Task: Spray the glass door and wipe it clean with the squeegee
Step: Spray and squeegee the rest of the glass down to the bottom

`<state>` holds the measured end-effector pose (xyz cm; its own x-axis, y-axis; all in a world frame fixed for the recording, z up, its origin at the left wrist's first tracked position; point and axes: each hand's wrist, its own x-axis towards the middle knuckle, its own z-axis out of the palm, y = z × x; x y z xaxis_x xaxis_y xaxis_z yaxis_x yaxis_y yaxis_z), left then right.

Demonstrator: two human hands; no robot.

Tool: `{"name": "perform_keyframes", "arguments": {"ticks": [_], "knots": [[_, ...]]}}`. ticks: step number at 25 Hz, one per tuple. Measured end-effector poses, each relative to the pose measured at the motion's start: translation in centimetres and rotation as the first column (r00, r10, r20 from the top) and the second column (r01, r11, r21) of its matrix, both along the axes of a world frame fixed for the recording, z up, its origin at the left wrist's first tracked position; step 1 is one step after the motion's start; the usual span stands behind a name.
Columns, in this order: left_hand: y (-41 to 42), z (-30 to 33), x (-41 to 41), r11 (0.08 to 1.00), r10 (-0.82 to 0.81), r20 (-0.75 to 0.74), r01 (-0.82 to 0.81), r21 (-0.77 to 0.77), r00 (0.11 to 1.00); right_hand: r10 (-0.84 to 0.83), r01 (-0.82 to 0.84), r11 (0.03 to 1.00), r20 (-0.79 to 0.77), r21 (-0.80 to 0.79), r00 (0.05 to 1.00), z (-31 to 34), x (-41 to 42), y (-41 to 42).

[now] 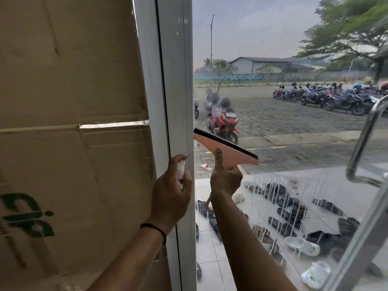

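pink squeegee (225, 151) lies tilted against the glass door (294, 122), its black blade uppermost, gripped at the handle by the right hand (225, 181) with thumb pointing up. left hand (172, 192) curls round a small clear spray bottle (181, 169) beside the white door frame (178, 101). foam streaks run down the lower glass.

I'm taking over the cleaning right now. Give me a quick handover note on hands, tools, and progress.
Left hand holds the spray bottle by the door frame.
Right hand grips the squeegee, blade tilted against the glass, thumb along the handle.
Done: spray is on; drips run down the lower pane.
Left: wipe the lower wet area, where streaks show.
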<state>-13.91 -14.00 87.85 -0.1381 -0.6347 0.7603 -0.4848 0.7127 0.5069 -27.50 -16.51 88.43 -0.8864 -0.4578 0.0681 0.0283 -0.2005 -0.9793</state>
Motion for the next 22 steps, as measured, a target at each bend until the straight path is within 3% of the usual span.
{"name": "perform_keyframes", "arguments": {"ticks": [7,12,17,22], "knots": [[0.1,-1.2,-0.5,1.000,0.005,0.078,-0.006,0.018,0.997,-0.087,0.126,0.967,-0.179,0.219,0.980,-6.2,-1.8,1.0],[1.1,-1.7,-1.5,1.000,-0.013,0.066,0.012,0.011,0.998,-0.023,0.116,0.928,-0.257,0.354,0.966,-9.5,-2.2,2.9],[2.2,-2.3,-1.9,1.000,-0.008,0.086,0.006,0.015,0.996,0.041,0.072,0.934,-0.307,0.349,0.951,-9.8,-2.5,4.6],[2.5,-0.8,-3.2,1.000,-0.005,0.035,0.006,-0.025,0.999,-0.004,0.141,0.947,-0.430,0.288,0.903,-7.9,-3.7,6.1]]}}
